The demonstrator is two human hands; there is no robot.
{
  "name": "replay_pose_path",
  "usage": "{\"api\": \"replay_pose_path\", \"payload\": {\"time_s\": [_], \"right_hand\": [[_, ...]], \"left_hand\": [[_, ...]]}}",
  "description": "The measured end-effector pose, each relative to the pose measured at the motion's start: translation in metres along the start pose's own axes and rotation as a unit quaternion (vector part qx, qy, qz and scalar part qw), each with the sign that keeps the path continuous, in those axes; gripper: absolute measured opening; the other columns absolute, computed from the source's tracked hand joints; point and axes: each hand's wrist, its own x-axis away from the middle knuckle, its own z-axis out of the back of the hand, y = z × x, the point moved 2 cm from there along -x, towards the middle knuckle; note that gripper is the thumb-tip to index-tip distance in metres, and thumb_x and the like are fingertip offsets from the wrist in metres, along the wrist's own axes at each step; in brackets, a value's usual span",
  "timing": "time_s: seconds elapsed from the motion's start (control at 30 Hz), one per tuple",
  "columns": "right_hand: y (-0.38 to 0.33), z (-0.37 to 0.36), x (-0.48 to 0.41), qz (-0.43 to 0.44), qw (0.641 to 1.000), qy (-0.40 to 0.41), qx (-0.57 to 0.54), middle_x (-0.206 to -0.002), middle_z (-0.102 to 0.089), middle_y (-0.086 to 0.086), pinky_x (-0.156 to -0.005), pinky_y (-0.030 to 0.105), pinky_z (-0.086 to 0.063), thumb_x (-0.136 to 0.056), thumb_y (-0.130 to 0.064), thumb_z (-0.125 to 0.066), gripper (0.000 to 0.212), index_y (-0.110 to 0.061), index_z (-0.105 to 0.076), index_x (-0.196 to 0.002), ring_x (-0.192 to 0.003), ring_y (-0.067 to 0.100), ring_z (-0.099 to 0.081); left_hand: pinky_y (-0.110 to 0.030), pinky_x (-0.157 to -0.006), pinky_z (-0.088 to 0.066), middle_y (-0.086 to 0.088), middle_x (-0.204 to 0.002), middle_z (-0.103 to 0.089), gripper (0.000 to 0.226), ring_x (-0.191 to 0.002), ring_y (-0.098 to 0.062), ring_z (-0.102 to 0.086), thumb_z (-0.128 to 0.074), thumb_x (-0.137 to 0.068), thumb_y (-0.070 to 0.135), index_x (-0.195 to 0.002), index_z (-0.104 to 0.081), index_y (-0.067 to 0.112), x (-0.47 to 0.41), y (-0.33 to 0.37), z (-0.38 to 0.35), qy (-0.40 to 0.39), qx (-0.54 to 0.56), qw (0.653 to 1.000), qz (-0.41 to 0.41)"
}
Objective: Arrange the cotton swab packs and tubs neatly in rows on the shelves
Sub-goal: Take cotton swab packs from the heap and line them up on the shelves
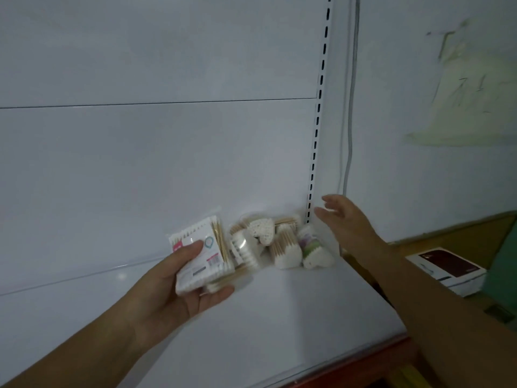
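One flat pack of cotton swabs [202, 254], wooden sticks, printed label: held in the left hand [173, 292], thumb across its face and fingers [219, 293] curled beneath, lifted just above the white shelf [279, 317], left of the heap. One heap of packs and tubs [282, 245]: loose, tumbled together in the back right corner of the shelf, by the slotted upright [314, 152]; includes a heart-shaped tub [261, 229] tipped near the top and a second labelled tub [312, 247] at the right edge; exact count cannot be told. Right hand [349, 222]: empty, fingers spread and relaxed, hovering just beside the heap's right side, apparently not touching it. Rows formed: none visible. Step in hand, by judgement: early sorting, one pack in hand, the rest unsorted. Next move likely calls for setting the held pack squarely on the shelf to begin a row, then closing the right hand on the nearest tub and lifting rather than dragging it, lest the heap topple.
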Motion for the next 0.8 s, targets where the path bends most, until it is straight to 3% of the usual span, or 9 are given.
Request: {"api": "replay_pose_path", "payload": {"time_s": [0.07, 0.13, 0.23, 0.3, 0.4, 0.53, 0.63, 0.73, 0.8], "right_hand": [[0.03, 0.001, -0.013, -0.119, 0.989, -0.079, 0.036, -0.151, -0.035, 0.007, -0.102, 0.031, -0.036, -0.087, -0.054, -0.055, 0.07, -0.023, -0.033, -0.146, -0.133, 0.022, -0.041], [0.051, -0.008, -0.015, -0.156, 0.975, -0.15, 0.044, -0.148, -0.039, 0.006, -0.105, 0.034, -0.039, -0.075, -0.068, -0.054, 0.088, -0.025, -0.029, -0.147, -0.128, 0.022, -0.047], [0.058, -0.016, -0.015, -0.137, 0.978, -0.158, 0.021, -0.112, -0.062, -0.002, -0.075, 0.026, -0.051, -0.086, -0.051, -0.061, 0.05, -0.022, -0.05, -0.125, -0.093, 0.012, -0.062], [0.06, -0.013, -0.015, -0.117, 0.987, -0.106, 0.044, -0.1, -0.061, -0.002, -0.064, 0.026, -0.046, -0.088, -0.042, -0.061, 0.029, -0.022, -0.054, -0.109, -0.083, 0.011, -0.06], [0.06, -0.01, -0.013, -0.084, 0.992, -0.063, 0.069, -0.093, -0.058, -0.001, -0.059, 0.027, -0.04, -0.088, -0.036, -0.062, 0.021, -0.021, -0.053, -0.101, -0.077, 0.01, -0.056], [0.052, -0.001, -0.009, -0.032, 0.996, 0.001, 0.089, -0.094, -0.058, 0.006, -0.058, 0.025, -0.038, -0.086, -0.026, -0.066, 0.021, -0.017, -0.053, -0.1, -0.073, 0.012, -0.052], [0.036, 0.013, -0.001, -0.04, 0.999, 0.02, -0.025, -0.103, -0.062, 0.011, -0.067, 0.032, -0.05, -0.085, -0.022, -0.068, 0.019, -0.02, -0.057, -0.099, -0.079, 0.02, -0.059], [-0.008, 0.017, 0.019, 0.023, 0.989, -0.009, -0.146, -0.108, -0.064, 0.013, -0.071, 0.04, -0.053, -0.073, -0.037, -0.078, 0.027, -0.028, -0.061, -0.093, -0.086, 0.027, -0.064], [-0.045, 0.002, 0.04, 0.063, 0.976, -0.069, -0.195, -0.108, -0.065, 0.008, -0.074, 0.045, -0.055, -0.046, -0.064, -0.084, 0.063, -0.032, -0.059, -0.095, -0.09, 0.027, -0.065]], "left_hand": [[-0.047, -0.064, -0.059, -0.015, -0.101, -0.073, 0.068, -0.084, -0.029, -0.073, -0.1, -0.016, 0.026, -0.079, -0.08, 0.013, 0.001, -0.003, -0.01, 0.01, 0.015, 0.998, -0.053], [-0.048, -0.066, -0.059, -0.013, -0.101, -0.073, 0.053, -0.087, -0.028, -0.073, -0.099, -0.026, 0.025, -0.075, -0.08, 0.017, 0.002, -0.008, -0.019, 0.028, 0.034, 0.995, -0.085], [-0.048, -0.066, -0.059, -0.011, -0.099, -0.074, 0.02, -0.085, -0.027, -0.073, -0.082, -0.051, 0.024, -0.07, -0.079, 0.018, 0.004, -0.018, -0.029, 0.059, 0.066, 0.989, -0.123], [-0.047, -0.066, -0.059, -0.013, -0.103, -0.073, 0.037, -0.088, -0.028, -0.073, -0.087, -0.043, 0.024, -0.078, -0.08, 0.015, 0.005, -0.023, -0.032, 0.077, 0.087, 0.984, -0.138], [-0.046, -0.065, -0.059, -0.014, -0.107, -0.072, 0.051, -0.088, -0.028, -0.073, -0.089, -0.042, 0.023, -0.09, -0.075, 0.012, 0.012, -0.031, -0.029, 0.121, 0.111, 0.975, -0.15], [-0.046, -0.067, -0.058, -0.013, -0.105, -0.073, 0.068, -0.091, -0.028, -0.072, -0.099, -0.016, 0.026, -0.081, -0.08, 0.016, 0.025, -0.038, -0.024, 0.133, 0.121, 0.968, -0.174], [-0.047, -0.067, -0.058, -0.013, -0.103, -0.073, 0.068, -0.089, -0.028, -0.073, -0.098, -0.016, 0.026, -0.08, -0.079, 0.016, 0.041, -0.037, -0.021, 0.149, 0.137, 0.959, -0.196], [-0.049, -0.067, -0.059, -0.013, -0.101, -0.073, 0.052, -0.087, -0.028, -0.073, -0.092, -0.041, 0.026, -0.089, -0.077, 0.014, 0.06, -0.034, -0.015, 0.174, 0.167, 0.947, -0.212], [-0.048, -0.069, -0.059, -0.013, -0.098, -0.073, 0.033, -0.083, -0.028, -0.073, -0.071, -0.065, 0.024, -0.095, -0.07, 0.013, 0.077, -0.03, -0.008, 0.201, 0.188, 0.936, -0.218]]}}
